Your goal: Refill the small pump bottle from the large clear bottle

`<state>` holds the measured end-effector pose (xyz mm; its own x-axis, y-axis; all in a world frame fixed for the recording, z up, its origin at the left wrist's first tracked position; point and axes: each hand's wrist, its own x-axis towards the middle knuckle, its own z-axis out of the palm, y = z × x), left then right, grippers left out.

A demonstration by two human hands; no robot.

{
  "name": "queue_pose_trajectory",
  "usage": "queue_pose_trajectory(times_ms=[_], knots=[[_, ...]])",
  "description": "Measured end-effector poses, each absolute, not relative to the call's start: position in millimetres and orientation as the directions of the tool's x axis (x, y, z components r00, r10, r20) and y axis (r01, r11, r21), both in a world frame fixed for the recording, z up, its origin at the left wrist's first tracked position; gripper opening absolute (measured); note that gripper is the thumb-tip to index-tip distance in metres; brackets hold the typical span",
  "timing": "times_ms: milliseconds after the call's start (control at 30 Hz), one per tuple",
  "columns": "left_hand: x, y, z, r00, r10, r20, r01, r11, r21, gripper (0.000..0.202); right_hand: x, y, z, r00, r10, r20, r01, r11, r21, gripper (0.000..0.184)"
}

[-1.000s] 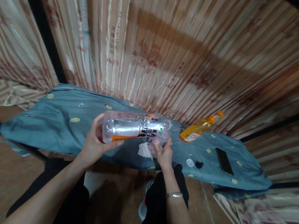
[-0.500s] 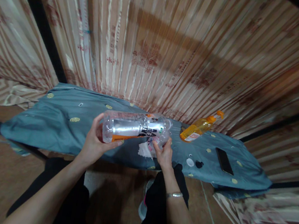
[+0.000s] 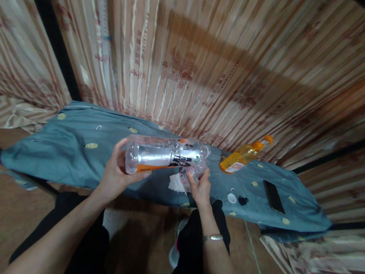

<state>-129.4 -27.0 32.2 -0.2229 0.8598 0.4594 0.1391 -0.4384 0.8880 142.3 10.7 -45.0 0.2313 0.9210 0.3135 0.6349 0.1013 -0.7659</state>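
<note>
A large clear plastic bottle (image 3: pixel 157 155) with a silver, orange and black label lies sideways between my hands, above a cloth-covered table (image 3: pixel 73 157). My left hand (image 3: pixel 121 169) is closed round its base end, thumb along the lower side. At the neck end, my right hand (image 3: pixel 200 184) grips the bottle with the thumb on the near side; some of its fingers are hidden behind. Beneath the bottle, partly covered by it, is a torn whitish piece (image 3: pixel 178 183) that looks like paper or a label.
Right of the bottle is a yellow-orange pump bottle (image 3: pixel 241 158). A small white disc (image 3: pixel 232 198), a small black object (image 3: pixel 243 201) and a dark phone (image 3: pixel 274 197) lie on the cloth. Striped curtains (image 3: pixel 186 64) hang behind, with dark frame posts (image 3: pixel 49 21) at the sides.
</note>
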Motion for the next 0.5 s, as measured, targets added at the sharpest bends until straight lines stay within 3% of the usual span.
queue_pose_trajectory(times_ms=[500], knots=[[-131.3, -27.2, 30.8, -0.231, 0.869, 0.437, 0.162, -0.408, 0.898, 0.094, 142.6, 10.4, -44.6, 0.239, 0.926, 0.291, 0.660, 0.065, -0.748, 0.061]])
